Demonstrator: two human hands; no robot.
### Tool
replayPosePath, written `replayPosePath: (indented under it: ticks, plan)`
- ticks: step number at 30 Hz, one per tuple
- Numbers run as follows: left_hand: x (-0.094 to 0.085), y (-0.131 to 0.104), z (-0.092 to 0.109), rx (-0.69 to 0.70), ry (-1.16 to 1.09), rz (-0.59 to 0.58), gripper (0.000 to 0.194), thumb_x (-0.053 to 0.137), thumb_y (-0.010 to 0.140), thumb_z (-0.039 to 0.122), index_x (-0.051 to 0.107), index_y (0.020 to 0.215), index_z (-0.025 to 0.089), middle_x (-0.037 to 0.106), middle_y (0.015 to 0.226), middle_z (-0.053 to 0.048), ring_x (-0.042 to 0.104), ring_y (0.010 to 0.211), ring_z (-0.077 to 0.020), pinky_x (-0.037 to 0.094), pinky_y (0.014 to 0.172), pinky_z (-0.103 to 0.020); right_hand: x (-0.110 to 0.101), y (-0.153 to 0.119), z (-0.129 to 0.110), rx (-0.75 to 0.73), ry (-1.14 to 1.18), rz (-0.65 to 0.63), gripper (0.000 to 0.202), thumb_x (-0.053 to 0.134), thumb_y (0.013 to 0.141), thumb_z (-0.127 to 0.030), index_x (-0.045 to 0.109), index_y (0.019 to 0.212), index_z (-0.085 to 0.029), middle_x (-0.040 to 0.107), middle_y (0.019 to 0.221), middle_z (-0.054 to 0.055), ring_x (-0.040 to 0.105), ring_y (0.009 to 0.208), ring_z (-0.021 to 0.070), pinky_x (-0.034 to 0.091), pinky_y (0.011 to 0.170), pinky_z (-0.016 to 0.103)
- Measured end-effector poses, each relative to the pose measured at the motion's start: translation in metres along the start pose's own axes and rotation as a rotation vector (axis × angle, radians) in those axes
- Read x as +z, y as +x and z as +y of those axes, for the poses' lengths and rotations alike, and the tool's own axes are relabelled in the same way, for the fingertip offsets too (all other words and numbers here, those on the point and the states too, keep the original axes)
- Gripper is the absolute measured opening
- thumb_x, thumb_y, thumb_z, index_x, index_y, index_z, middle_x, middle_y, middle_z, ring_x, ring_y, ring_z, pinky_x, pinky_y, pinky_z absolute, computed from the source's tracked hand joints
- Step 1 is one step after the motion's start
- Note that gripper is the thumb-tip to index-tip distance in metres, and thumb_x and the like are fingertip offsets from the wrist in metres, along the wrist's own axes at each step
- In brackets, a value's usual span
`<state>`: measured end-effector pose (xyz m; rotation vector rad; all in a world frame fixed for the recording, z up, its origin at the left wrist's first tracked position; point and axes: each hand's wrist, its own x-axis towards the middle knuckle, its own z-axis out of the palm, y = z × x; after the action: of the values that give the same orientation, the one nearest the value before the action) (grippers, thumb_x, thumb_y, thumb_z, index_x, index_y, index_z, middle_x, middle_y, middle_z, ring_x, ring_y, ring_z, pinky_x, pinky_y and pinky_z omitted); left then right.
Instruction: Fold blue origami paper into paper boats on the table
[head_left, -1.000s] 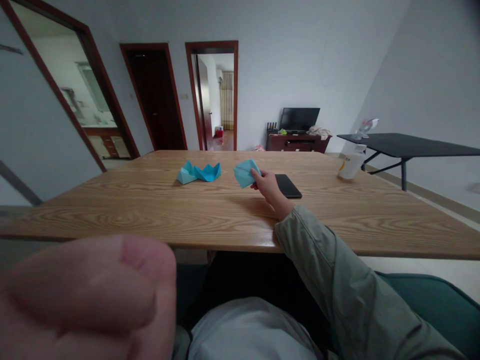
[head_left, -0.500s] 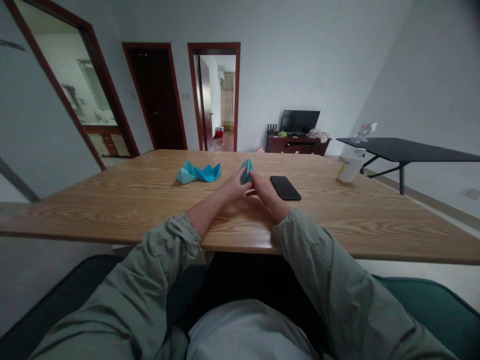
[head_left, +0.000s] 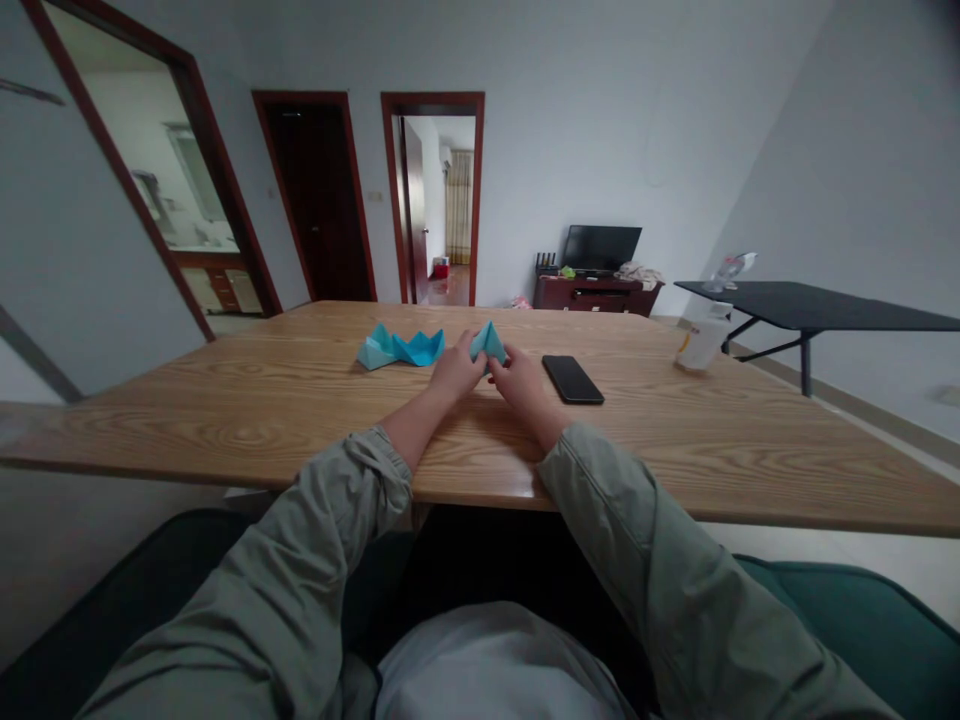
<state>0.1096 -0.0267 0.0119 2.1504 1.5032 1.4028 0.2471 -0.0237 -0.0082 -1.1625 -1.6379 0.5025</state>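
Note:
Between my two hands is a light blue piece of folded paper (head_left: 488, 342), its pointed tip upward, held just above the wooden table (head_left: 300, 420). My left hand (head_left: 459, 366) grips its left side with bent fingers. On the right side, my right hand (head_left: 519, 380) pinches its lower edge. The fingers hide part of the paper's base. To the left of my left hand, blue folded paper boats (head_left: 401, 348) with pointed peaks stand side by side on the table.
A black phone (head_left: 572, 379) lies right of my right hand. Farther right stands a white translucent container (head_left: 703, 340). Beyond the table are a black folding table (head_left: 817, 303) and a cabinet (head_left: 600, 293) with a television (head_left: 602, 249). The table's front edge runs below my forearms.
My hands have turned the folded paper so a broader face shows, and its tip sits slightly lower and to the left. The view has tilted a little; the other paper pieces stay put.

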Motion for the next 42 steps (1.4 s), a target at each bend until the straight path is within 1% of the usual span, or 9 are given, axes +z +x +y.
replayPosePath:
  ticks: [7,12,15,18,23,30,35,39,42]
  plan:
    - [0.003,0.001,0.011,0.040,0.065,-0.022,0.041,0.050,0.086,0.018,0.059,0.126,0.025,0.071,0.103,-0.008,0.065,0.099,-0.0266,0.044,0.093,-0.036,0.004,0.002,-0.004,0.094,-0.061,0.110,0.026,0.055,0.082,-0.028,0.063,0.105,-0.021,0.071,0.089,0.007,0.066,0.066,0.0173,0.053,0.064,0.027]
    - [-0.004,0.012,-0.013,-0.071,-0.290,-0.033,0.028,0.054,0.079,0.015,0.067,0.103,0.020,0.069,0.101,-0.006,0.067,0.077,-0.0191,0.054,0.078,-0.035,-0.007,0.008,0.006,0.181,-0.061,0.103,0.047,0.055,0.077,-0.017,0.058,0.124,-0.020,0.071,0.085,0.007,0.065,0.055,0.0164,0.053,0.061,0.028]
    - [-0.007,0.021,-0.027,-0.237,-0.538,-0.062,0.022,0.058,0.074,0.015,0.064,0.095,0.015,0.066,0.094,-0.005,0.062,0.062,-0.0121,0.057,0.066,-0.033,-0.012,0.007,0.008,0.071,-0.195,0.074,0.057,0.055,0.075,-0.011,0.055,0.131,-0.020,0.071,0.100,0.011,0.069,0.080,0.0233,0.053,0.078,0.036]
    - [-0.009,0.024,-0.029,-0.334,-0.719,-0.002,0.030,0.065,0.072,0.018,0.057,0.101,0.016,0.064,0.090,-0.003,0.063,0.065,-0.0103,0.058,0.069,-0.034,-0.009,0.004,0.004,-0.130,-0.257,-0.047,0.064,0.054,0.075,-0.007,0.052,0.137,-0.023,0.063,0.126,0.013,0.063,0.108,0.0260,0.046,0.095,0.038]
    - [-0.007,0.015,-0.013,-0.401,-0.907,-0.099,0.036,0.075,0.071,0.035,0.057,0.097,0.017,0.065,0.092,-0.004,0.066,0.075,-0.0128,0.056,0.078,-0.034,0.000,-0.001,-0.005,-0.173,-0.149,-0.111,0.051,0.043,0.088,-0.015,0.051,0.138,-0.021,0.059,0.133,0.010,0.058,0.117,0.0208,0.042,0.102,0.035]
    - [0.008,0.005,-0.011,-0.286,-0.910,-0.308,0.050,0.075,0.070,0.035,0.061,0.115,0.017,0.068,0.110,-0.010,0.066,0.091,-0.0193,0.055,0.078,-0.033,0.003,0.001,-0.003,-0.134,0.054,-0.180,0.033,0.042,0.093,-0.026,0.065,0.116,-0.019,0.066,0.122,0.007,0.060,0.113,0.0176,0.043,0.102,0.034]
    - [0.008,0.007,-0.018,-0.180,-0.743,-0.283,0.048,0.067,0.076,0.029,0.059,0.123,0.018,0.067,0.119,-0.012,0.066,0.097,-0.0234,0.056,0.081,-0.039,0.005,0.003,-0.001,-0.130,0.068,-0.210,0.031,0.044,0.090,-0.025,0.066,0.111,-0.020,0.068,0.116,0.008,0.061,0.109,0.0196,0.043,0.101,0.037]
    - [0.003,0.006,-0.018,0.077,-0.429,-0.168,0.045,0.060,0.074,0.011,0.064,0.119,0.018,0.065,0.124,-0.008,0.059,0.117,-0.0222,0.044,0.104,-0.037,0.001,0.003,0.001,-0.158,0.002,-0.115,0.040,0.050,0.080,-0.015,0.063,0.117,-0.021,0.067,0.118,0.006,0.061,0.107,0.0195,0.045,0.098,0.035]
    - [0.002,0.003,-0.014,0.188,-0.276,-0.151,0.051,0.052,0.072,0.003,0.064,0.119,0.018,0.064,0.125,-0.006,0.056,0.120,-0.0190,0.038,0.109,-0.033,-0.002,0.003,0.003,-0.128,-0.062,-0.038,0.047,0.051,0.074,-0.009,0.061,0.119,-0.020,0.067,0.117,0.006,0.062,0.104,0.0202,0.046,0.095,0.035]
